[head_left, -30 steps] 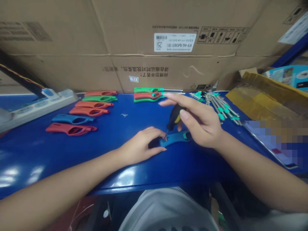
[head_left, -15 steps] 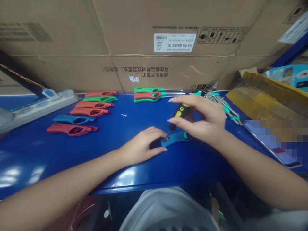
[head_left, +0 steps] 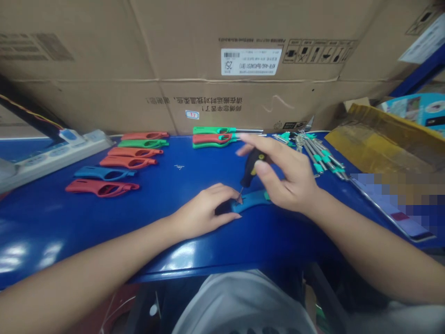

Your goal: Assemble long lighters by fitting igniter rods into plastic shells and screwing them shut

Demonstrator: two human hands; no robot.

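Observation:
My left hand presses down on one end of a blue plastic handle lying on the blue table, fingers curled over it. My right hand grips a black and yellow screwdriver between thumb and fingers. The screwdriver's tip rests on the blue handle just beside my left fingertips.
Red, green and blue handles lie in a row at the left. Three assembled pieces lie at the back centre, and metal rods with teal caps at the right. Cardboard boxes wall the back; a white power strip lies at the far left.
My right hand has twisted on the screwdriver: fingers rolled over the handle and back, tilting it more upright. My left hand and the blue handle stayed put.

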